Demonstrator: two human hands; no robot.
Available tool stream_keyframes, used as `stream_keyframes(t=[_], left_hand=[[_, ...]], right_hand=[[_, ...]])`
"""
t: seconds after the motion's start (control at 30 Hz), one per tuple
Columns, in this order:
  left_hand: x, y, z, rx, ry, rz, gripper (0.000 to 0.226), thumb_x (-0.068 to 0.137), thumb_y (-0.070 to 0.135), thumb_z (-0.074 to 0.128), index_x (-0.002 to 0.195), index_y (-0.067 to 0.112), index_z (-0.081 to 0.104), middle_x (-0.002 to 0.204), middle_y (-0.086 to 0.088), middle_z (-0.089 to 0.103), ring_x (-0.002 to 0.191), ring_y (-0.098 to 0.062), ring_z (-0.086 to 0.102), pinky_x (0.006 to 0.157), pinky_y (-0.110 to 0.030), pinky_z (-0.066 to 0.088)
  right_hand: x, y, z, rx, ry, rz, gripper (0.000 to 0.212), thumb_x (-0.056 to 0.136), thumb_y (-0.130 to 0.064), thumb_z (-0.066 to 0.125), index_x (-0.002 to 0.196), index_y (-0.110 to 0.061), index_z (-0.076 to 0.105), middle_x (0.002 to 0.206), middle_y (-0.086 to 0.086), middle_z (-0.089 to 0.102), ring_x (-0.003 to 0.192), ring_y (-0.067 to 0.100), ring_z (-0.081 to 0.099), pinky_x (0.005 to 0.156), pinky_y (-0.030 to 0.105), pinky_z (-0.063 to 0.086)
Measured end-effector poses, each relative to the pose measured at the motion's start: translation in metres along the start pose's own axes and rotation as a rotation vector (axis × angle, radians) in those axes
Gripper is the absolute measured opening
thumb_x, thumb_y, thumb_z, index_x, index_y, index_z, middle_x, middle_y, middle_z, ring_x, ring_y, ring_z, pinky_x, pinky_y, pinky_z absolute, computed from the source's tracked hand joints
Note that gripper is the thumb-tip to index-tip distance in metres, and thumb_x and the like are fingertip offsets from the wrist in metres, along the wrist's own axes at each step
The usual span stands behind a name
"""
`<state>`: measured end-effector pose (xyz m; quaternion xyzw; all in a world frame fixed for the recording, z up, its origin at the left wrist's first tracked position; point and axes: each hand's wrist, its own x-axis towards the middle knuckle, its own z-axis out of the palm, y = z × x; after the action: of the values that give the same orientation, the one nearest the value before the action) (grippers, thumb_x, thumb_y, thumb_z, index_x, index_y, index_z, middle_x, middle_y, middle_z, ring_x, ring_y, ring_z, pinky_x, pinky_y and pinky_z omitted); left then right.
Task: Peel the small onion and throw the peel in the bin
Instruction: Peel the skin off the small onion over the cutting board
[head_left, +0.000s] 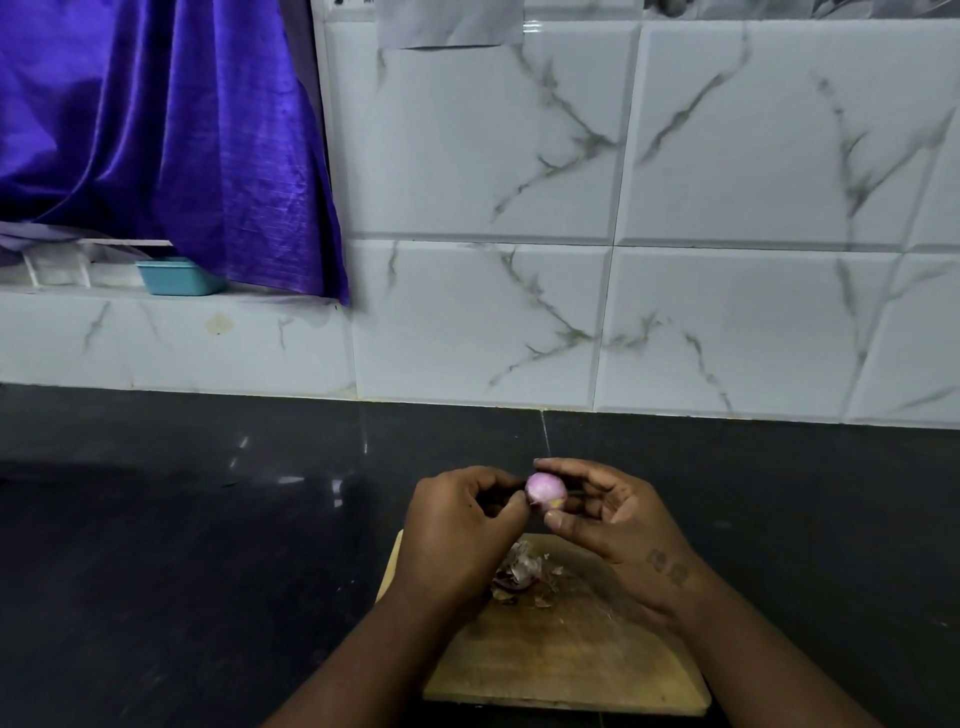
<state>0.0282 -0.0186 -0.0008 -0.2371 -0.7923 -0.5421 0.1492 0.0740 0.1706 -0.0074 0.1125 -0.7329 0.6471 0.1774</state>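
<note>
Small onion (544, 491) is pinched in right hand (613, 514) above far edge of cutting board (571, 660); it is touched by curled left hand (462, 519), grip unclear.

Right grip (618, 514) pinches small onion (544, 488), index finger on top, thumb under it. Onion mostly bare, pink-white, held in the air above the 12 o'clock edge of wooden cutting board (561, 654). Left grip (457, 525) has its fingers curled, tips pinching at the onion's 8 o'clock side. Peel pile (519, 571) lies on the board toward its 10 o'clock corner, partly under the left grip. Board sits on dark glossy table (182, 519) at 6 o'clock of the frame. White marbled tile wall (727, 208) behind. Purple curtain (156, 130) at 10 o'clock, teal tub (179, 275) on the sill beneath it.
</note>
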Motion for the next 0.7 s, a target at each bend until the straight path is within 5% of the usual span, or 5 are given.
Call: stream_keyframes(t=[0.43,0.7], left_hand=[[0.0035,-0.0065,0.0048,-0.234,-0.048,-0.114,0.006,0.091,0.022,0.083,0.086,0.023,0.082,0.077,0.002,0.079,0.072,-0.012,0.074,0.063,-0.027,0.058],[-0.0012,-0.0049,0.0076,-0.025,-0.02,0.019,0.008,0.097,0.027,0.075,0.093,0.028,0.081,0.08,0.013,0.077,0.079,-0.004,0.072,0.071,-0.031,0.061]], right_hand=[[0.0006,0.0024,-0.0005,0.021,0.001,0.013,0.051,0.081,0.007,0.08,0.124,-0.02,0.074,0.12,0.002,0.078,0.11,0.022,0.075,0.091,0.033,0.062],[0.001,0.0018,-0.0011,0.013,0.025,0.009,0.05,0.08,0.005,0.082,0.123,-0.02,0.074,0.118,0.001,0.079,0.108,0.021,0.076,0.089,0.031,0.062]])
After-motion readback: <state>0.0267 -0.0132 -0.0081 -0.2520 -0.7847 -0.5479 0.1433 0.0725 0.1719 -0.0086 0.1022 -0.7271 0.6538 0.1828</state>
